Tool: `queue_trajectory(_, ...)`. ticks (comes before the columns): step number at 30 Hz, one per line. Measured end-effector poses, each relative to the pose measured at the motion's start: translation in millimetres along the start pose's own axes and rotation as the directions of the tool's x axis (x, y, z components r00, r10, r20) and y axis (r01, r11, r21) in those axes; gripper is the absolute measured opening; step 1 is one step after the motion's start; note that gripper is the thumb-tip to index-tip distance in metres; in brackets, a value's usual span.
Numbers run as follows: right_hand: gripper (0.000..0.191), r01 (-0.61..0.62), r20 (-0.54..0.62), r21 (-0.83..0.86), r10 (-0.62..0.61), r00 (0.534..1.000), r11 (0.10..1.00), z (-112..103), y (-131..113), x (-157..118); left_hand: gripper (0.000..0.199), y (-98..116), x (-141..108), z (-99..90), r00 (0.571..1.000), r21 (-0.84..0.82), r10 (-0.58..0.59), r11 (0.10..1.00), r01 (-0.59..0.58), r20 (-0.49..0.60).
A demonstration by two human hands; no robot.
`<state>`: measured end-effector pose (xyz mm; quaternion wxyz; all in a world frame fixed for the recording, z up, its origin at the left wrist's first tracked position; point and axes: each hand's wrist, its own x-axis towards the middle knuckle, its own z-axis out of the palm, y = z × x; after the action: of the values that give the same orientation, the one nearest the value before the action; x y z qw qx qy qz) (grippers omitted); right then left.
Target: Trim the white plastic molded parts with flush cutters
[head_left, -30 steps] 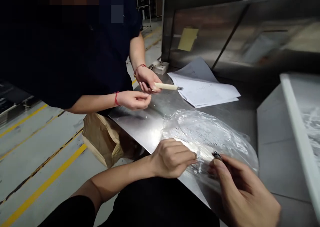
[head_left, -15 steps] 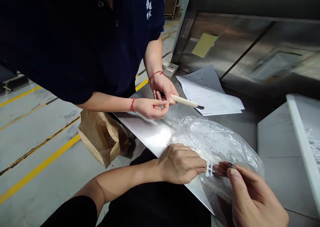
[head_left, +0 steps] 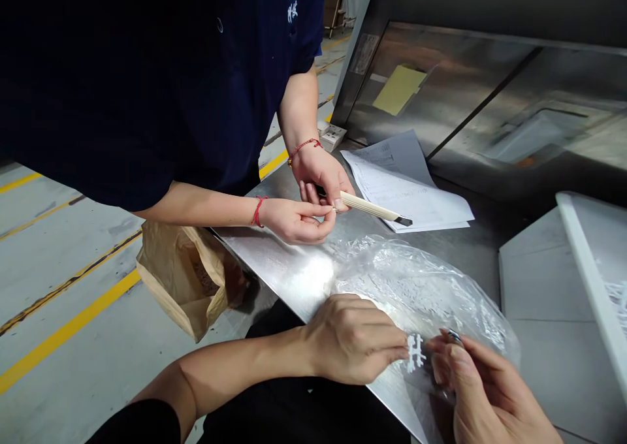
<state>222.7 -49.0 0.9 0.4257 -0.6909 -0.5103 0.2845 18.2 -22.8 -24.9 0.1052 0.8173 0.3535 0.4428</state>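
My left hand (head_left: 360, 339) pinches a small white branched plastic piece (head_left: 416, 352) at its fingertips, above the metal table's edge. To the right of that piece, my right hand (head_left: 490, 385) grips a small shiny metal tool (head_left: 454, 337) between thumb and fingers; most of the tool is hidden in the hand. The white piece and the right fingers look slightly apart. Beneath and behind both hands lies a clear plastic bag (head_left: 426, 287) with small bits in it.
Across the table's corner (head_left: 284, 261) a co-worker's hands (head_left: 313, 215) hold a cream-handled blade tool (head_left: 372, 206). Papers (head_left: 406, 189) lie behind. A white bin (head_left: 543, 268) stands at the right, an open brown paper bag (head_left: 181, 281) at the left below the table.
The view has shifted slightly. The white piece now sits at a different tilt in my left fingers, and my right fingers have curled and drawn a little away from it.
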Motion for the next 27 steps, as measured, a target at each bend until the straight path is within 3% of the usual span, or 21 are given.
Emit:
queue_trajectory(10,0.058,0.077,0.022,-0.002,-0.077,0.997,0.997,-2,15,3,0.023,-1,-2,2.8,1.000,-0.034,-0.006,0.999,0.005,-0.030)
queue_trajectory(15,0.049,0.130,0.029,0.046,-0.131,0.991,0.991,-1,12,1,0.017,-2,0,2.6,0.997,-0.086,-0.062,0.995,0.058,-0.043)
queue_trajectory(21,0.034,0.356,0.019,0.041,-0.357,0.934,0.933,2,16,-2,0.017,2,1,-5.3,0.993,-0.124,-0.113,0.986,0.116,0.031)
queue_trajectory(27,0.037,0.328,0.038,0.045,-0.329,0.943,0.944,1,24,-4,0.022,4,4,-11.8,0.992,-0.165,-0.124,0.978,0.129,0.039)
